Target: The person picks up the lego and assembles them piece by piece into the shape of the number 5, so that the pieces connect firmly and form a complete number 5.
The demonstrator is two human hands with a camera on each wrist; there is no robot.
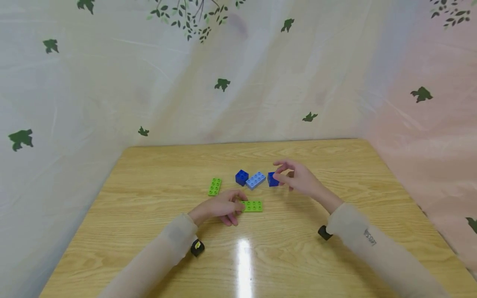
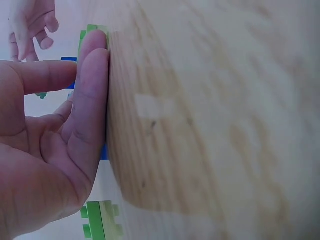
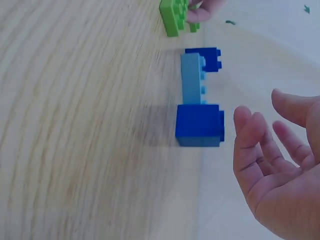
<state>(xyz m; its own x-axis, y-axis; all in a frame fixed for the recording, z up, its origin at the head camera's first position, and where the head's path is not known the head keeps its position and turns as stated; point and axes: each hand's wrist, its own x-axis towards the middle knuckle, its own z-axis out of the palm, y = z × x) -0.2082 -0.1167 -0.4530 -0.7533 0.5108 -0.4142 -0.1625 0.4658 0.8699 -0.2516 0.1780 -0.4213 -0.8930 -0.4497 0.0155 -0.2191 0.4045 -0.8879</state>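
Note:
Beside the left end of a bright green brick (image 1: 254, 206) is my left hand (image 1: 220, 205), its fingertips at the brick and overlapping that end. In the left wrist view its fingers (image 2: 92, 95) look mostly straight and hide much of the green brick (image 2: 92, 28). My right hand (image 1: 298, 179) hovers by a dark blue brick (image 1: 272, 179). The right wrist view shows a gap between this blue brick (image 3: 197, 122) and the loosely bent fingers (image 3: 250, 132), with nothing held. Next to it on the table lie a light blue brick (image 1: 256, 180) and another dark blue brick (image 1: 242, 177).
A second green brick (image 1: 215, 187) lies on the wooden table (image 1: 156, 174), left of the blue ones. Behind the table hangs a pale cloth (image 1: 179, 95) with leaf prints. Black wrist cameras (image 1: 197, 247) sit under both sleeves.

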